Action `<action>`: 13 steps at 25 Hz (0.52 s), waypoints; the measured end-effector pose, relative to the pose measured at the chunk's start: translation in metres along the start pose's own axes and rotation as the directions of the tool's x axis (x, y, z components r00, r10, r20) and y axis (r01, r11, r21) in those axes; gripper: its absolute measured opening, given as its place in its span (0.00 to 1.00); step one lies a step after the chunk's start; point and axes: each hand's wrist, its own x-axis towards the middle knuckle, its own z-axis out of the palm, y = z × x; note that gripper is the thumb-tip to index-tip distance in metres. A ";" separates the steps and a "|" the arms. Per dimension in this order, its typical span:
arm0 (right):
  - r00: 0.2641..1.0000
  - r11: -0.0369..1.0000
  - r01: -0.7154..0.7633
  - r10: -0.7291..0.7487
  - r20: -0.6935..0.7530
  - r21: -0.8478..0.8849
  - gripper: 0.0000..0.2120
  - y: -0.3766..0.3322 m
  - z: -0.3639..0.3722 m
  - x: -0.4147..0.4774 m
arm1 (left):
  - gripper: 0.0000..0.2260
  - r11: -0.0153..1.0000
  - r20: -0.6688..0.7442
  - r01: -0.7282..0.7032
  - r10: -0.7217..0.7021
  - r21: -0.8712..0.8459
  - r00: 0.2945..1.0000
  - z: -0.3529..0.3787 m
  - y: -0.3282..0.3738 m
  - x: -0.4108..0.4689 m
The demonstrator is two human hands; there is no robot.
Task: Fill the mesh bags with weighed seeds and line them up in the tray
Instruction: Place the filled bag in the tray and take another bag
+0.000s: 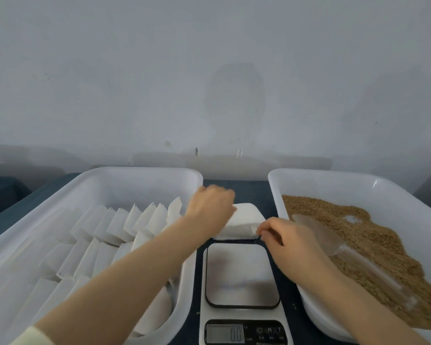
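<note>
A stack of empty white mesh bags (244,220) lies on the dark table behind the kitchen scale (241,282). My left hand (209,207) rests on the stack's left side, fingers curled over the top bag. My right hand (284,240) pinches the stack's near right corner. The scale's platform is bare and its display (224,332) reads zero. The left white tray (144,174) holds several rows of filled white bags (125,225) standing on edge. The right white tray (334,180) holds brown seeds (373,240) with a clear plastic scoop (319,232) lying in them.
A grey wall (209,70) rises straight behind the table. Narrow strips of dark blue table (266,195) show between the trays and the scale. My forearms cross over the left tray's near corner and the right tray's near rim.
</note>
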 end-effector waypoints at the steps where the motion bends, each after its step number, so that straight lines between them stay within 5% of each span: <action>1: 1.000 1.000 0.002 -0.002 0.003 -0.001 0.07 0.001 0.000 0.000 | 0.13 0.999 0.116 -0.044 0.043 0.005 0.992 0.007 0.009 0.007; 3: 1.000 1.000 0.016 -0.016 0.007 -0.011 0.07 0.002 0.001 0.001 | 0.15 0.998 0.289 -0.067 0.065 -0.004 0.955 0.026 0.019 0.018; 7: 0.999 0.999 0.046 -0.046 0.008 -0.007 0.07 0.003 0.002 0.002 | 0.13 0.990 0.414 -0.050 -0.009 0.132 0.910 0.057 0.025 0.026; 13: 0.996 0.996 0.082 -0.081 0.028 -0.033 0.08 0.000 0.001 0.002 | 0.14 0.998 0.400 -0.030 0.002 0.063 0.917 0.054 0.021 0.025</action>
